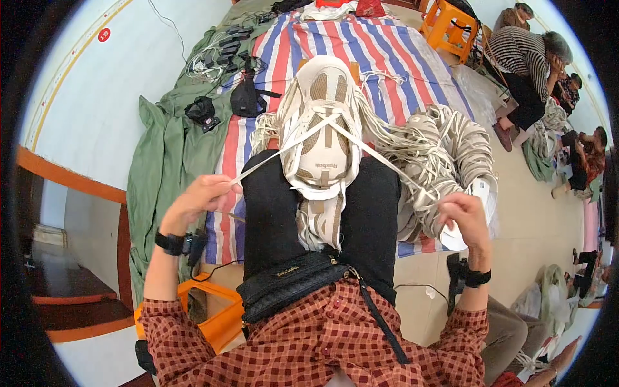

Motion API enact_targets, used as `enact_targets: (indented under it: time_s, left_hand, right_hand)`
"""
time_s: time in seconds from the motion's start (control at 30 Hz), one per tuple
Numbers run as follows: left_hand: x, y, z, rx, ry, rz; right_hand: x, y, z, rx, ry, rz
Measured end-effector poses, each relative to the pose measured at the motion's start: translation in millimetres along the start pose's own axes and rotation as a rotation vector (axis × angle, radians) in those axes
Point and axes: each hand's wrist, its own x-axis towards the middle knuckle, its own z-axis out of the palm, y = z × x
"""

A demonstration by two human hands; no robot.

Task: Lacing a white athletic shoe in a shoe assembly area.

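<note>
Left hand [205,193], right hand [463,216] pinch lace [380,157] taut; shoe-upper heap [422,148] right; green cloth [171,174], black pouch [247,100] left.

A pale left wall [129,71] bears a small round red sign [104,35], with brown wooden trim [71,174] lower down. Beige floor tiles [422,284] run beneath a striped sheet [419,61] of red, white and blue, a green cloth [155,161] along its left side. An orange stool [445,19] stands at upper right, a second stool [222,322] at lower left.

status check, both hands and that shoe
Left hand and right hand each pinching lace. Lace crossed over beige-and-white shoe upper. No obstruction seen.
</note>
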Motion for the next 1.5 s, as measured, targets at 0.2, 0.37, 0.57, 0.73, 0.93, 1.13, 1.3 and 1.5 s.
enact_targets:
  time_s: [0.2,0.37,0.57,0.73,0.93,1.13,1.3,1.5]
  left_hand:
    - [-61.0,-61.1,-139.9,-1.067,0.501,0.407]
    - [-146.4,-107.9,-269.2,-0.970,0.847,0.612]
    - [-267.8,-137.3,-358.0,-0.297,1.210,0.501]
    - [-295.0,-152.9,-390.8,0.558,1.255,0.339]
    - [-85.9,-73.5,-235.6,-0.320,0.831,0.322]
    - [40.1,57.2,11.5,0.052,0.281,0.469]
    - [65.1,116.5,70.9,-0.105,0.246,0.517]
    - [74.6,117.8,81.9,0.260,0.444,0.678]
  right_hand:
    - [-49.1,126.8,-167.9,1.556,0.453,-0.226]
    - [-140.1,260.9,-314.3,-0.154,0.977,-0.340]
    - [-239.4,290.8,-400.7,0.249,1.285,-0.262]
    - [-220.8,256.9,-357.1,-0.081,1.299,-0.059]
    - [11.6,109.9,-128.0,0.471,0.447,-0.004]
    - [105.7,-59.2,84.7,-0.101,0.031,-0.323]
    - [136.5,-97.3,122.6,-0.363,0.056,-0.416]
    - [142.8,-103.8,131.2,-0.738,0.165,-0.664]
